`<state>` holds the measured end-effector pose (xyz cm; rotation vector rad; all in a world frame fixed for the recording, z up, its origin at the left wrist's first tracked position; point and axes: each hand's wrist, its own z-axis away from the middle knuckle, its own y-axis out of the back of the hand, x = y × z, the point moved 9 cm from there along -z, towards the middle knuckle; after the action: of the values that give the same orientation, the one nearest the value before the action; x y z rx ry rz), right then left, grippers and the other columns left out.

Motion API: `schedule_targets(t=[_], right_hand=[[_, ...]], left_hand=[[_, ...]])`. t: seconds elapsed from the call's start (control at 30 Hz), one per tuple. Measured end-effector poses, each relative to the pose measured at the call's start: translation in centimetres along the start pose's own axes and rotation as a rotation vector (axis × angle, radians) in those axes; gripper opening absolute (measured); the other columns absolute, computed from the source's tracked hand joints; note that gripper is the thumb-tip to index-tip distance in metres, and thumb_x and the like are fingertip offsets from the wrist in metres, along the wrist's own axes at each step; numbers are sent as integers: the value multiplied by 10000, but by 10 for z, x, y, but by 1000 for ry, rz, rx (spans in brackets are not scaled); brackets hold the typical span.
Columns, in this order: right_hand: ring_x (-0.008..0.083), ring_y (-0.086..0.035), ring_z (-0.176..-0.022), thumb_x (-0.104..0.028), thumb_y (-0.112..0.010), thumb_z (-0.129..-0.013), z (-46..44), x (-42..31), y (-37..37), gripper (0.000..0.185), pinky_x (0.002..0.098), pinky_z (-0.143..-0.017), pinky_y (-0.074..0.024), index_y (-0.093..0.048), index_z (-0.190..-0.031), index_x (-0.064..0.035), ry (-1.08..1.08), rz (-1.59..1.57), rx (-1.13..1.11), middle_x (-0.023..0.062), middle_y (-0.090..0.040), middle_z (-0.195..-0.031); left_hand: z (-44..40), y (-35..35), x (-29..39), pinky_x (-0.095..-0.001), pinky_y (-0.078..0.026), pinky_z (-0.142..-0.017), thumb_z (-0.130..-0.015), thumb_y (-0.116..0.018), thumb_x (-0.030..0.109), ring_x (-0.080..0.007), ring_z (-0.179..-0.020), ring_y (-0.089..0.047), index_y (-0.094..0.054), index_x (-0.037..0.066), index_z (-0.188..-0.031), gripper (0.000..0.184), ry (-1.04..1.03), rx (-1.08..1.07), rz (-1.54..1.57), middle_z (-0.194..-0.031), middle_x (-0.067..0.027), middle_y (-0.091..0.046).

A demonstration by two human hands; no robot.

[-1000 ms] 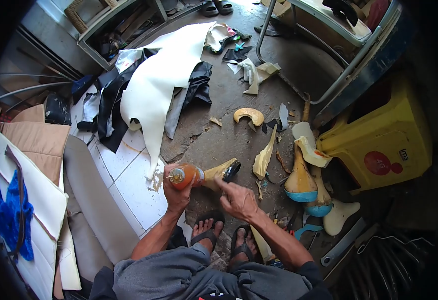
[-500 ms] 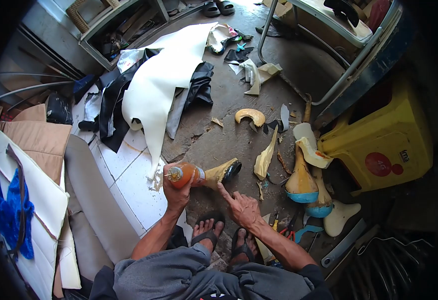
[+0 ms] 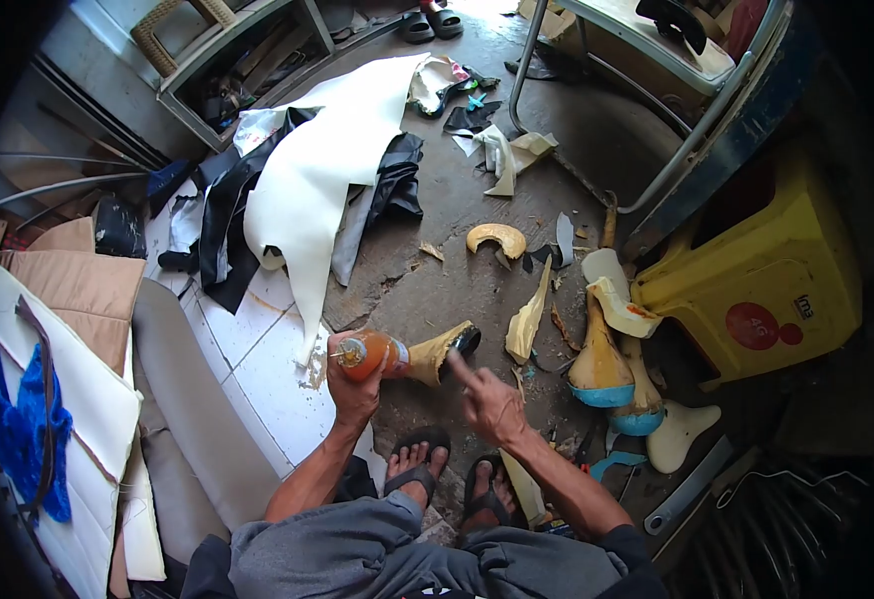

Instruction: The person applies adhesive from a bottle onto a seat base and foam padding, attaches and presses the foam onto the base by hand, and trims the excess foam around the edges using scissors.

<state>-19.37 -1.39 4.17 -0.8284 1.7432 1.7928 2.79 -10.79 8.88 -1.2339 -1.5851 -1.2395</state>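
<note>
Low over the floor, my left hand (image 3: 355, 397) is wrapped around an orange bottle-shaped piece (image 3: 365, 356). A tan flared part (image 3: 427, 360) extends from it to the right, ending in a black rim (image 3: 467, 342); together they look like part of an artificial leg. My right hand (image 3: 493, 404) has its index finger stretched toward that rim, the other fingers partly bent, and nothing in its grasp. The fingertip is smeared by motion, so I cannot tell whether it touches. Two tan pieces with blue ends (image 3: 603, 371) lie on the floor to the right.
White sheet material (image 3: 322, 165) lies over black scraps ahead. A curved foam offcut (image 3: 497, 239) and a pale wedge (image 3: 530, 317) are on the floor. A yellow plastic stool (image 3: 756, 280) lies at right. Grey padding (image 3: 192, 399) and blue fluffy cloth (image 3: 32, 429) are at left.
My right hand has moved slightly right and upward, its index fingertip shifting from the tan part's edge toward the black rim. My left hand keeps its hold on the orange piece.
</note>
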Motion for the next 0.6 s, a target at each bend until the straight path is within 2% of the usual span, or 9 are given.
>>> schedule_targets(t=[0.03, 0.07, 0.17, 0.27, 0.33, 0.4, 0.53, 0.57, 0.6], right_hand=[[307, -640, -751, -31, -605, -846, 6, -4, -11, 835, 428, -692, -541, -350, -1604, -269, 53, 37, -133, 134, -607, -920], [307, -640, -751, -31, -605, -846, 6, -3, -12, 835, 428, -692, -541, -350, -1604, -269, 51, 39, -132, 134, -607, -920], [310, -643, -758, -32, -597, -855, -1, 11, 13, 754, 411, -703, -539, -435, -1566, -223, -22, -157, 197, 135, -612, -934], [311, -645, -759, -33, -603, -856, -8, 19, 10, 721, 404, -705, -537, -468, -1544, -202, -90, -166, 167, 139, -616, -934], [312, -653, -778, -39, -611, -848, -2, 9, 5, 719, 407, -703, -542, -477, -1535, -205, -42, -106, 100, 139, -625, -954], [306, -662, -800, -45, -621, -841, 9, -16, 5, 718, 414, -686, -550, -486, -1527, -206, 132, -44, 1, 133, -618, -933], [305, -664, -801, -59, -632, -826, -4, -17, 3, 801, 417, -664, -561, -401, -1574, -233, 20, -26, 57, 117, -592, -948], [307, -658, -813, -76, -630, -835, -3, -19, -10, 831, 423, -680, -565, -349, -1597, -251, 6, 83, -55, 116, -584, -964], [307, -658, -813, -76, -630, -835, 2, -17, -16, 831, 423, -680, -565, -349, -1597, -251, 7, 81, -48, 116, -584, -964]], left_hand=[[0, -1, 1, -321, -490, -953, -816, -828, 68, -173, -1034, -611, -564, 37, -1146, 424, 11, 2, -1, -1104, -68, -598], [-1, -2, 1, -321, -490, -953, -816, -828, 68, -173, -1034, -611, -564, 37, -1146, 424, 11, 0, 2, -1104, -68, -598], [2, 0, -7, -322, -490, -952, -816, -829, 71, -177, -1028, -612, -557, 39, -1151, 433, 57, 5, 1, -1100, -68, -599], [-2, -1, 2, -321, -494, -945, -817, -830, 72, -177, -1019, -614, -552, 41, -1154, 438, -84, -23, -116, -1094, -68, -600], [0, -1, -5, -322, -495, -941, -819, -828, 75, -179, -1014, -615, -555, 39, -1159, 438, 16, -14, -28, -1092, -67, -602], [1, -2, -10, -321, -494, -938, -818, -822, 70, -181, -1010, -615, -557, 36, -1158, 433, 57, -8, 26, -1089, -66, -600], [0, 2, -9, -324, -499, -942, -815, -818, 62, -183, -1012, -618, -556, 32, -1156, 431, 9, 5, -59, -1087, -70, -601], [0, 1, -8, -324, -499, -943, -816, -818, 62, -184, -1015, -617, -556, 31, -1158, 432, 7, 0, -42, -1088, -71, -601], [-1, 0, -7, -325, -499, -944, -817, -818, 62, -185, -1017, -617, -555, 31, -1159, 433, 3, -8, -24, -1089, -71, -601]])
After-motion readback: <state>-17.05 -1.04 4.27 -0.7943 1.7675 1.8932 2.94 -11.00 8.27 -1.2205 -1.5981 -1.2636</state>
